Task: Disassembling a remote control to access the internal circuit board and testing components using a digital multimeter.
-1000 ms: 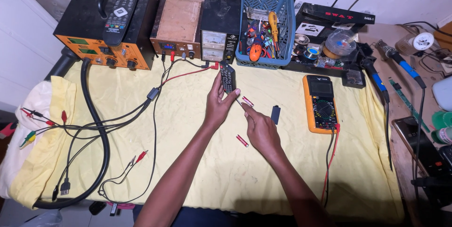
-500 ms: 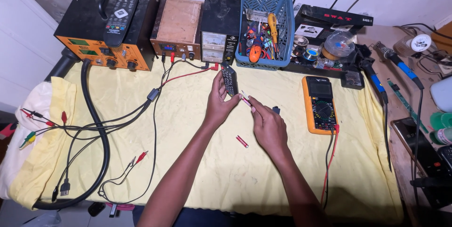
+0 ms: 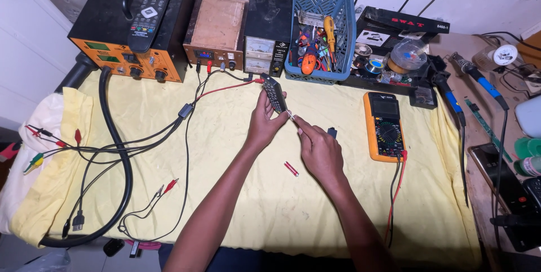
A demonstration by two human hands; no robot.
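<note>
My left hand (image 3: 264,124) grips a small black remote control (image 3: 274,94), tilted upright above the yellow cloth (image 3: 236,204). My right hand (image 3: 319,151) pinches a small battery (image 3: 292,117) between thumb and forefinger, its tip against the remote's lower end. A second red battery (image 3: 291,169) lies on the cloth just left of my right wrist. Beside my right hand, to its right, a small black cover piece (image 3: 332,133) rests on the cloth.
An orange multimeter (image 3: 384,126) with red and black leads lies to the right. Along the back stand an orange-fronted station (image 3: 121,63) with a larger remote (image 3: 149,15) on top, two power supplies (image 3: 265,52) and a blue basket (image 3: 321,29) of tools. Cables and clip leads (image 3: 112,153) spread left.
My right hand reached to a red battery lying near the remote, picked it up and brought it to the remote's lower end. My left hand kept hold of the remote.
</note>
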